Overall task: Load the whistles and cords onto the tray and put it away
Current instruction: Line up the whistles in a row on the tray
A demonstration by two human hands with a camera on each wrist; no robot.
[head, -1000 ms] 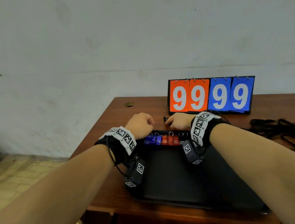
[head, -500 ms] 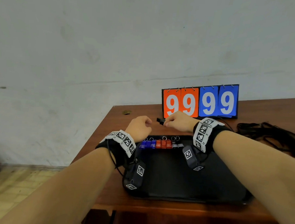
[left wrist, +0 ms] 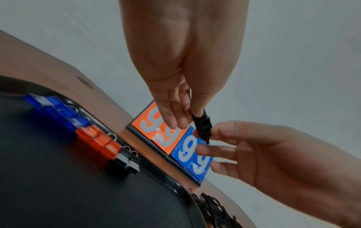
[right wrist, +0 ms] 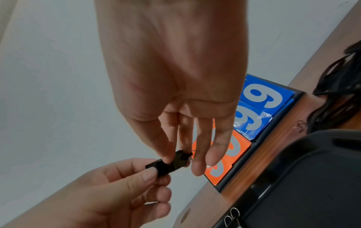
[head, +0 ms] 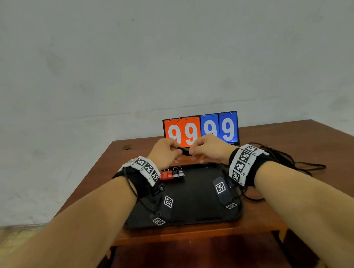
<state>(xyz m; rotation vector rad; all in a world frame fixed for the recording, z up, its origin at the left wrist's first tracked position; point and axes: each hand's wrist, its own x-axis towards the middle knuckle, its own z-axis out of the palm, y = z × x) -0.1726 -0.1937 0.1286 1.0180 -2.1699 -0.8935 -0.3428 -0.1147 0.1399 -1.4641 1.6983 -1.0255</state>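
A small black whistle (head: pixel 184 151) is held in the air over the far edge of the black tray (head: pixel 195 197). My left hand (head: pixel 176 153) pinches its mouthpiece end (right wrist: pixel 154 165). My right hand (head: pixel 192 151) pinches the ring end (left wrist: pixel 205 132). On the tray's far left lies a row of whistles: blue whistles (left wrist: pixel 56 108), red whistles (left wrist: pixel 99 140) and two black whistles (left wrist: pixel 126 162). A tangle of black cords (head: pixel 282 158) lies on the table to the right of the tray.
A flip scoreboard (head: pixel 200 127) reading 99 99 stands just behind my hands at the back of the brown table (head: pixel 305 143). The table's left edge and a pale wall are close by. A small round mark (head: pixel 127 146) sits at the far left corner.
My right hand lifted the black whistle off the table behind the tray. The left hand rose to meet it, and both now pinch it. The head view pulled back.
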